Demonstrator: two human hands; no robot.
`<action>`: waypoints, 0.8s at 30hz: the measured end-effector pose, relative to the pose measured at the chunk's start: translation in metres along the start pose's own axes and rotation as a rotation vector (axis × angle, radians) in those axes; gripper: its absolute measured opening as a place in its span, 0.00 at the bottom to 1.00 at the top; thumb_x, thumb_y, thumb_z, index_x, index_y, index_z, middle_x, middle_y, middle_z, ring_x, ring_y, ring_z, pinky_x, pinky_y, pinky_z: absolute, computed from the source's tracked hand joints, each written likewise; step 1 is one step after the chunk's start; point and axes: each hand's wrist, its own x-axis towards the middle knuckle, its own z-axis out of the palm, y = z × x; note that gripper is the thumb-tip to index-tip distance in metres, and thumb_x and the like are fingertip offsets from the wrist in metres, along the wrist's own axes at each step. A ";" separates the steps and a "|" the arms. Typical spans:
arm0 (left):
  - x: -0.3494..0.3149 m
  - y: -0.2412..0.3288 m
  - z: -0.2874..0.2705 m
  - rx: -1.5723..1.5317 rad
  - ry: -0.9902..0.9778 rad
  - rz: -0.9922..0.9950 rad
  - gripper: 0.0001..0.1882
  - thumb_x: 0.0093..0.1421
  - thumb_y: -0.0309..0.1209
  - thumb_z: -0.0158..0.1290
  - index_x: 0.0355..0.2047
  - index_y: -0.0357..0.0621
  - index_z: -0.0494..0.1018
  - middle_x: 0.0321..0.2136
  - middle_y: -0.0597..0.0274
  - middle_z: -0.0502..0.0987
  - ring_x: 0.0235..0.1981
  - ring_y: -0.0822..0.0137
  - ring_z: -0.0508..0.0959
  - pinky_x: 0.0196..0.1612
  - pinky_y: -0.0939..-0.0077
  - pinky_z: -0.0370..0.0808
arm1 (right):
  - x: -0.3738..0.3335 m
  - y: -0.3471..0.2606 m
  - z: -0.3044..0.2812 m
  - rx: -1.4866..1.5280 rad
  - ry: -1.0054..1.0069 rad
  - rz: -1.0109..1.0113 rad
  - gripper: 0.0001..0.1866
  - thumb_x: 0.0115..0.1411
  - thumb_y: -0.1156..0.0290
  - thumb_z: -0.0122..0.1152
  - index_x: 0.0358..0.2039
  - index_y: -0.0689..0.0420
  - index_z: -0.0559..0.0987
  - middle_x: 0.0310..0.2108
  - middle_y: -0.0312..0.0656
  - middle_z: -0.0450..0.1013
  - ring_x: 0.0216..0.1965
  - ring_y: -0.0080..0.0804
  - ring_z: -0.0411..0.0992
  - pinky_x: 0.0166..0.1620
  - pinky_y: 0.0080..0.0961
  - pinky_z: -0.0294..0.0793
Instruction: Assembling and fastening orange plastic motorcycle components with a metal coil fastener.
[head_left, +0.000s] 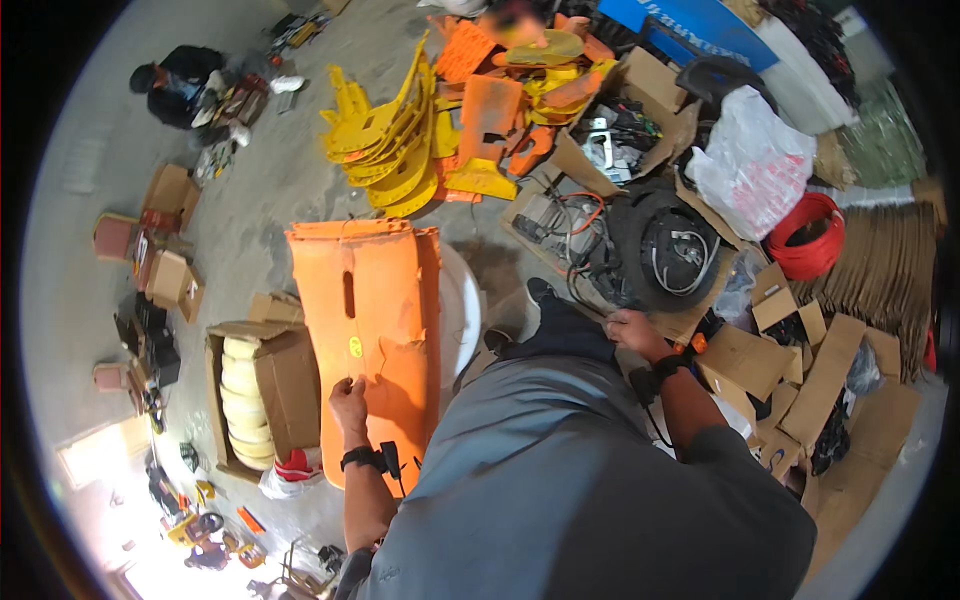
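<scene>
A stack of orange plastic panels (372, 285) stands at my left; the top one has a dark slot and a small yellow mark. Over its lower part is my left hand (348, 406), fingers pinched together. A thin dark line, perhaps a cord, runs from near those fingertips up the panel; I cannot make out what they hold. On my right side, my right hand (634, 332) is curled closed beside my dark trouser leg (560, 330). Whatever its fingers hold, if anything, is hidden. Dark straps with small devices circle both wrists.
Yellow and orange plastic parts (400, 150) are piled ahead. A black tyre (660, 245), a red hose coil (805, 237) and open cardboard boxes (745, 362) crowd the right. At left stands a carton of pale rolls (285, 395). A person (178, 85) crouches far left.
</scene>
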 end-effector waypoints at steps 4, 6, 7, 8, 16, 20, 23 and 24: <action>-0.001 0.001 0.001 0.072 0.016 0.026 0.27 0.53 0.40 0.62 0.45 0.28 0.75 0.37 0.42 0.80 0.39 0.56 0.80 0.43 0.68 0.75 | 0.000 0.000 0.000 0.030 0.045 -0.049 0.13 0.57 0.68 0.57 0.36 0.65 0.79 0.25 0.39 0.76 0.27 0.25 0.73 0.31 0.24 0.70; -0.003 0.002 0.001 0.084 0.025 0.021 0.27 0.53 0.41 0.63 0.45 0.29 0.75 0.38 0.42 0.80 0.40 0.55 0.80 0.44 0.67 0.76 | 0.004 0.000 -0.001 0.014 0.052 -0.070 0.13 0.57 0.68 0.57 0.36 0.65 0.79 0.25 0.39 0.75 0.26 0.26 0.73 0.30 0.24 0.70; -0.004 0.003 0.001 0.101 0.019 0.027 0.27 0.53 0.41 0.63 0.45 0.30 0.75 0.38 0.42 0.80 0.40 0.55 0.80 0.44 0.68 0.76 | 0.006 0.000 -0.002 -0.081 0.038 -0.123 0.14 0.56 0.67 0.57 0.37 0.66 0.79 0.25 0.40 0.75 0.26 0.26 0.73 0.31 0.24 0.70; -0.006 0.004 0.001 0.066 0.009 0.018 0.28 0.53 0.41 0.62 0.46 0.29 0.75 0.39 0.42 0.80 0.41 0.56 0.80 0.44 0.68 0.76 | 0.008 0.000 -0.002 -0.204 0.060 -0.138 0.15 0.56 0.67 0.57 0.37 0.66 0.79 0.25 0.41 0.76 0.27 0.27 0.74 0.31 0.25 0.71; -0.011 0.018 -0.010 0.018 0.062 0.050 0.27 0.54 0.40 0.62 0.46 0.28 0.74 0.38 0.42 0.80 0.40 0.57 0.80 0.44 0.69 0.76 | 0.014 -0.032 0.006 -0.301 0.085 -0.153 0.16 0.54 0.65 0.58 0.36 0.66 0.79 0.24 0.45 0.75 0.27 0.30 0.74 0.33 0.29 0.72; -0.008 0.035 -0.018 0.025 0.012 0.067 0.26 0.54 0.39 0.61 0.47 0.30 0.74 0.36 0.43 0.80 0.38 0.56 0.80 0.43 0.68 0.76 | 0.038 -0.098 0.012 -0.531 -0.051 -0.487 0.15 0.57 0.65 0.57 0.37 0.65 0.78 0.28 0.47 0.76 0.33 0.31 0.76 0.38 0.29 0.73; -0.004 0.053 -0.016 0.053 -0.002 0.049 0.25 0.55 0.38 0.61 0.47 0.31 0.74 0.36 0.45 0.80 0.38 0.57 0.81 0.42 0.68 0.76 | 0.067 -0.172 0.028 -0.550 -0.111 -0.464 0.16 0.59 0.65 0.56 0.41 0.65 0.77 0.34 0.50 0.77 0.38 0.42 0.76 0.43 0.33 0.72; -0.002 0.061 -0.015 0.029 -0.027 0.058 0.25 0.55 0.38 0.61 0.47 0.31 0.74 0.36 0.45 0.80 0.38 0.57 0.81 0.43 0.68 0.76 | 0.076 -0.198 0.037 -0.572 -0.088 -0.538 0.17 0.59 0.65 0.56 0.42 0.65 0.77 0.37 0.51 0.77 0.41 0.45 0.76 0.44 0.34 0.72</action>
